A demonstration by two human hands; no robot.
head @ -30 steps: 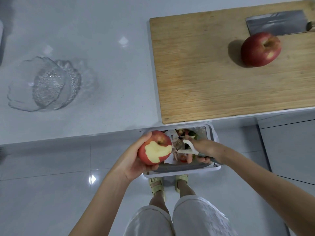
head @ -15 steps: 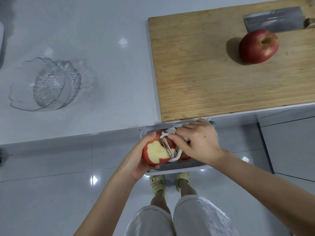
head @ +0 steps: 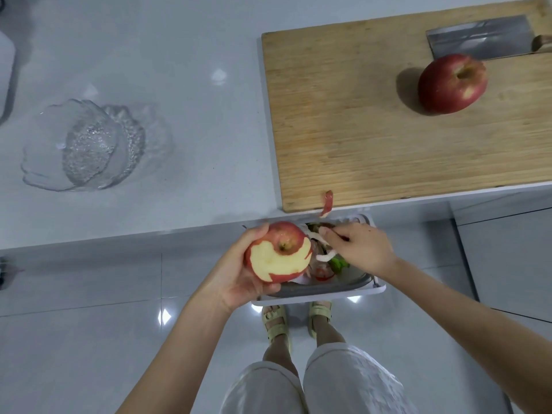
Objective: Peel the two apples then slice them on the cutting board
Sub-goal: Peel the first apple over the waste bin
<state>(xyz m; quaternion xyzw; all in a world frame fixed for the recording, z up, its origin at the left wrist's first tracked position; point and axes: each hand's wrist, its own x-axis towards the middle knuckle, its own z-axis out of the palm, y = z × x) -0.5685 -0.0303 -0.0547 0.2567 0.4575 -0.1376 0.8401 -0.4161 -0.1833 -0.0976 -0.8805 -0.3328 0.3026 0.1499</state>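
Apple slices look bound for the glass bowl (head: 86,144) near the counter's (head: 179,70) left edge; nothing shows in it. Off the front edge, the left hand (head: 236,276) cups the part-peeled apple (head: 277,255) over the waste bin (head: 328,292), likely so skin drops among its scraps. The right hand (head: 361,249) pinches a white peeler (head: 325,256) beside it. The unpeeled apple (head: 452,83) waits near the cutting board's (head: 358,130) far right corner, just beside the cleaver (head: 478,40).
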